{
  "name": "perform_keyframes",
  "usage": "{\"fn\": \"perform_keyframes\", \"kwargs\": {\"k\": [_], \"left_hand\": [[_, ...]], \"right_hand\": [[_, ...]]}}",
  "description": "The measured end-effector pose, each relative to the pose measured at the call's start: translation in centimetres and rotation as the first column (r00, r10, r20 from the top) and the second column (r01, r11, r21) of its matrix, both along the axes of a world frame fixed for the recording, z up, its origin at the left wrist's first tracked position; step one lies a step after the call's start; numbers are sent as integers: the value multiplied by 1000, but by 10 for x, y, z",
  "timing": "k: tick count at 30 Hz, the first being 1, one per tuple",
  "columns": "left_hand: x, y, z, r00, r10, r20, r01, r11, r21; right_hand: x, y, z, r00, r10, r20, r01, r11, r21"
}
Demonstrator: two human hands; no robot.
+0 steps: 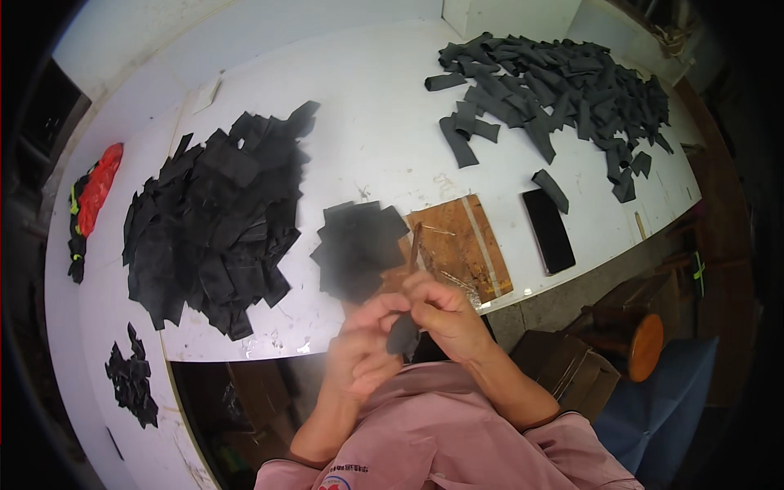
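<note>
My left hand (361, 353) and my right hand (447, 317) meet just over the table's front edge, fingers curled and pinched together. A small dark fabric piece (402, 336) hangs between them, gripped at its top by the fingertips of both. A slim brown pointed tool (417, 242) sticks up beyond the fingers over a wooden board (461, 233); whether a hand holds it is hidden. Left of the board lies a neat, fanned stack of black fabric pieces (359, 245). The left hand is slightly blurred.
A big loose heap of black pieces (220, 220) covers the left. Folded dark strips (563, 86) pile up at the back right. A phone (548, 233) lies near the right edge beside a single strip (551, 191). A red bag (100, 188) and scraps (131, 380) are far left; a stool (645, 347) stands below.
</note>
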State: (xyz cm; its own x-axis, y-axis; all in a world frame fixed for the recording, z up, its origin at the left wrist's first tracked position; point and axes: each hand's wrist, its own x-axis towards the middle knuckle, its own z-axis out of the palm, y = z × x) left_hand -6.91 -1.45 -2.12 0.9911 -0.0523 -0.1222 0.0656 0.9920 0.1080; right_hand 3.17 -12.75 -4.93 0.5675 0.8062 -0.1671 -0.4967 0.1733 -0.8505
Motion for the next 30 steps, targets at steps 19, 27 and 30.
{"fn": "perform_keyframes", "kwargs": {"k": [19,27,30], "left_hand": [[19,-22,56,767,596,239,-405,160,900],[30,-4,69,916,397,64,-329,649,686],[35,0,82,985,88,151,-113,979,169]], "right_hand": [[11,0,93,306,-248,919,348,928,135],[26,3,98,579,-267,770,294,950,109],[36,-6,112,863,-108,493,86,994,68]]}}
